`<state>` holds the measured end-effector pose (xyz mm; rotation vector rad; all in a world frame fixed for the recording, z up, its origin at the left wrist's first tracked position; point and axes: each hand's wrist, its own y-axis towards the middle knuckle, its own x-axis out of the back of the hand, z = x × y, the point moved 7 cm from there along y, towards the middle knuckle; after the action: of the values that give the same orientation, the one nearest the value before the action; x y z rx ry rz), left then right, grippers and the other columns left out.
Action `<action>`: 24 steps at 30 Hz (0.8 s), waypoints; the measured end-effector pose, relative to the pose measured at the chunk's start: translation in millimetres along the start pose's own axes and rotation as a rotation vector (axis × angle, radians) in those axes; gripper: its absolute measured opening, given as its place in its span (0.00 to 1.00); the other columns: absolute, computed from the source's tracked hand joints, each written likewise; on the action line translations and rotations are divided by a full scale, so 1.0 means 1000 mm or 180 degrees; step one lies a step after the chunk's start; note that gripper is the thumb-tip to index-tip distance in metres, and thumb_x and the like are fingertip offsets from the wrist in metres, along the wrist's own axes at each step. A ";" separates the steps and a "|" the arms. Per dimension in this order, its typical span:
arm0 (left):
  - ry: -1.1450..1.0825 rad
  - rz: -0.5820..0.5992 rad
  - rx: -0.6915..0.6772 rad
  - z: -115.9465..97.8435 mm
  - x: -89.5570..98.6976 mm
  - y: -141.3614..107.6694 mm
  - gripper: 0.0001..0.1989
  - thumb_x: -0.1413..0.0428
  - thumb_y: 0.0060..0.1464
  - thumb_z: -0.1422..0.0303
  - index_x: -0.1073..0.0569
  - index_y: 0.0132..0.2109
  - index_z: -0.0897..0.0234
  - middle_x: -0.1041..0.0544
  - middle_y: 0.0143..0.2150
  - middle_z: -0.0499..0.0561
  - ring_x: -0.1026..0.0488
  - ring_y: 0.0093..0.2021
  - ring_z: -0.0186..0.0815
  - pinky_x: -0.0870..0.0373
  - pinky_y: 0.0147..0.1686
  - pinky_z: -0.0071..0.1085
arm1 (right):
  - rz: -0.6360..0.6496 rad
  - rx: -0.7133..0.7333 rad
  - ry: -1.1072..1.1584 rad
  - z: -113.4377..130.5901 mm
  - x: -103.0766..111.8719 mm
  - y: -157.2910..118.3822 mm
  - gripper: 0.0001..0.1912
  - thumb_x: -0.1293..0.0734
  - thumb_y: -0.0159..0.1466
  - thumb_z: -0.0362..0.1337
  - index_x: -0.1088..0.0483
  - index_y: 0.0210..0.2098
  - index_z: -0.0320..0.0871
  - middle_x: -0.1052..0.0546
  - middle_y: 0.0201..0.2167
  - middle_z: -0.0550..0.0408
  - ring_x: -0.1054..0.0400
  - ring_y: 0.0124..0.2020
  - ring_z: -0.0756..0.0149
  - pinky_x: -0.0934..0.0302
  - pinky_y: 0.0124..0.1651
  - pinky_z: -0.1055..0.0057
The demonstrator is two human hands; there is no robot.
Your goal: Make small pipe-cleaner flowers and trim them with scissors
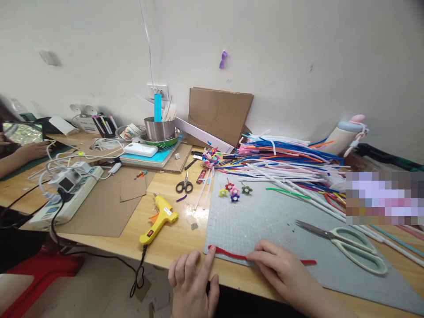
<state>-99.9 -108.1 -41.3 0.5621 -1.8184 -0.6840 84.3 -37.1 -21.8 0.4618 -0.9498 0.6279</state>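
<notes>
A red fuzzy strip lies along the front edge of the grey cutting mat. The index fingertip of my left hand presses on its left end; the other fingers are curled, apart from the strip. My right hand pinches the strip near its middle, and its right end shows beyond the hand. Several small felt-like flowers sit at the mat's upper left. To the right rest large scissors with pale green handles, blades pointing left.
A yellow glue gun and small scissors lie left of the mat. Behind it is a pile of coloured pipe cleaners. A power strip with cables stands at left, near another person's arm.
</notes>
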 end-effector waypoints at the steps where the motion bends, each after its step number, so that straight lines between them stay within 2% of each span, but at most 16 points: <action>1: 0.0014 0.0007 -0.0007 0.000 0.000 0.000 0.21 0.46 0.51 0.62 0.30 0.54 0.50 0.33 0.44 0.53 0.38 0.45 0.44 0.47 0.48 0.46 | -0.0007 0.0012 -0.0003 0.000 0.000 0.000 0.15 0.47 0.66 0.31 0.31 0.42 0.47 0.30 0.35 0.53 0.36 0.35 0.68 0.41 0.36 0.70; 5: 0.0107 0.0069 -0.0096 -0.002 0.001 0.001 0.22 0.45 0.50 0.62 0.30 0.53 0.50 0.33 0.44 0.54 0.38 0.45 0.43 0.47 0.48 0.45 | -0.0080 0.0035 -0.0037 0.001 0.003 -0.001 0.14 0.46 0.66 0.31 0.31 0.41 0.47 0.30 0.34 0.53 0.36 0.34 0.68 0.41 0.35 0.70; 10: -0.0070 -0.0062 0.0054 -0.003 0.004 0.004 0.20 0.45 0.51 0.61 0.29 0.53 0.50 0.29 0.45 0.54 0.36 0.46 0.44 0.47 0.49 0.44 | -0.0092 0.0054 -0.0017 0.002 0.003 0.000 0.15 0.47 0.66 0.31 0.30 0.41 0.46 0.30 0.34 0.52 0.36 0.34 0.68 0.41 0.35 0.70; 18: -0.0231 0.0091 -0.0332 -0.016 0.003 0.009 0.23 0.47 0.54 0.69 0.34 0.57 0.56 0.26 0.52 0.45 0.34 0.51 0.36 0.60 0.59 0.35 | 0.0011 0.0019 -0.0047 0.000 -0.001 0.000 0.15 0.47 0.66 0.30 0.31 0.42 0.47 0.31 0.35 0.53 0.36 0.35 0.67 0.42 0.36 0.69; 24: -0.0306 0.0019 -0.0213 -0.013 0.001 0.008 0.21 0.48 0.54 0.68 0.33 0.56 0.55 0.25 0.51 0.43 0.32 0.50 0.34 0.60 0.59 0.33 | 0.0020 0.0026 -0.0056 -0.002 -0.004 -0.001 0.15 0.47 0.66 0.31 0.32 0.43 0.47 0.31 0.35 0.52 0.37 0.35 0.67 0.41 0.36 0.69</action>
<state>-88.2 -105.1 -31.3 0.4865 -1.8782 -0.7764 84.5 -37.3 -26.1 0.4725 -0.9661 0.6346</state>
